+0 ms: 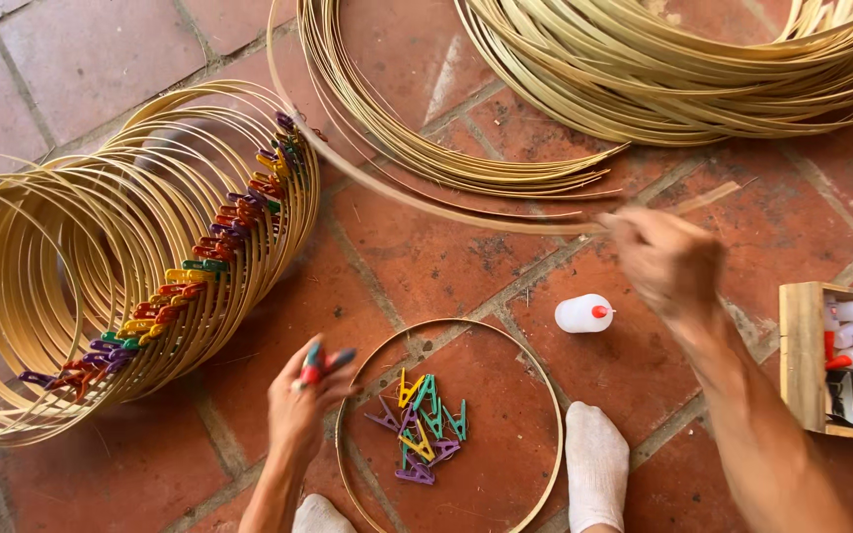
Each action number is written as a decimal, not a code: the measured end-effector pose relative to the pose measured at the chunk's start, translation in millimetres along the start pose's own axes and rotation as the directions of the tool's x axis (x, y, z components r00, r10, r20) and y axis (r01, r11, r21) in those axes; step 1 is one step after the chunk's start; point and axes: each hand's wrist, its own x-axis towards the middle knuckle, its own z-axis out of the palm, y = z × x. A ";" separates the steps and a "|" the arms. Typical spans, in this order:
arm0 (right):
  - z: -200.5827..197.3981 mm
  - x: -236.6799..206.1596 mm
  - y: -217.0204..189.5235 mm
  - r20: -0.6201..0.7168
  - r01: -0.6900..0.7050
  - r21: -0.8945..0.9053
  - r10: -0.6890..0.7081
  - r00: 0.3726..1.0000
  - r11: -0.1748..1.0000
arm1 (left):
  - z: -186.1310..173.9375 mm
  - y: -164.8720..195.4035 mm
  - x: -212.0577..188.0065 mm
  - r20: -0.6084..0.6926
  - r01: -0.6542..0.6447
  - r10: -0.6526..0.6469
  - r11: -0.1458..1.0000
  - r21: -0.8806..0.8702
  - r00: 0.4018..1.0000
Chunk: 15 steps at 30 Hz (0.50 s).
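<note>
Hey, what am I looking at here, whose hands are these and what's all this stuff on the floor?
This is one view from a camera worn on a person's head, looking down at their own bare hands and socked feet. On the brick floor lie a row of bamboo hoops pinned with coloured clips, loose bamboo strips, a single hoop around a pile of clips, a glue bottle and a wooden box. The left hand holds a few clips; the blurred right hand grips a long strip.
</note>
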 end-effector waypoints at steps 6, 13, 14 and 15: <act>-107.7 -103.8 -30.3 -0.052 -0.522 -0.120 0.520 0.852 0.844 | 48.5 19.0 44.5 0.213 0.177 -0.082 0.860 -0.479 0.974; -89.0 -163.8 -57.6 0.021 -0.626 -0.080 0.629 0.777 0.776 | -96.0 15.5 -31.1 -0.152 -0.025 -0.077 0.816 -0.577 0.985; -82.3 -174.1 -65.3 0.070 -0.652 -0.036 0.653 0.754 0.757 | -124.9 10.7 -54.9 -0.221 -0.079 -0.047 0.845 -0.529 0.974; -71.0 -183.8 -74.5 0.102 -0.698 0.140 0.691 0.716 0.702 | -154.2 8.6 -79.2 -0.368 -0.147 -0.024 0.892 -0.428 0.929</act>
